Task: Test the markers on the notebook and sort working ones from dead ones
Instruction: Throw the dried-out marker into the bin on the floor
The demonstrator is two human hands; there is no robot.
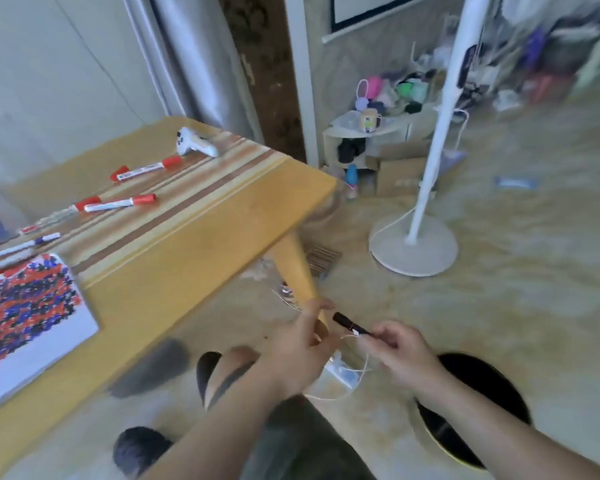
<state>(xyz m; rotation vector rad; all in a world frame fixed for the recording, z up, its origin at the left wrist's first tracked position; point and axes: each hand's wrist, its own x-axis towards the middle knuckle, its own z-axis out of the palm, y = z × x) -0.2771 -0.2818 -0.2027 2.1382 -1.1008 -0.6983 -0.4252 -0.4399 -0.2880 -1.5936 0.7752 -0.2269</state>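
Note:
My right hand grips a black marker off the table's right side, above the floor; its dark end points up-left. My left hand is just left of that end, fingers loosely extended and not touching it. On the wooden table, a notebook covered in red, blue and black scribbles lies at the left edge. Two red-capped markers lie further back on the table. A blue marker rests just above the notebook.
A white game controller sits at the table's far end. A white fan stand is on the floor to the right, with clutter behind it. A dark round bin is under my right forearm. White cable lies below my hands.

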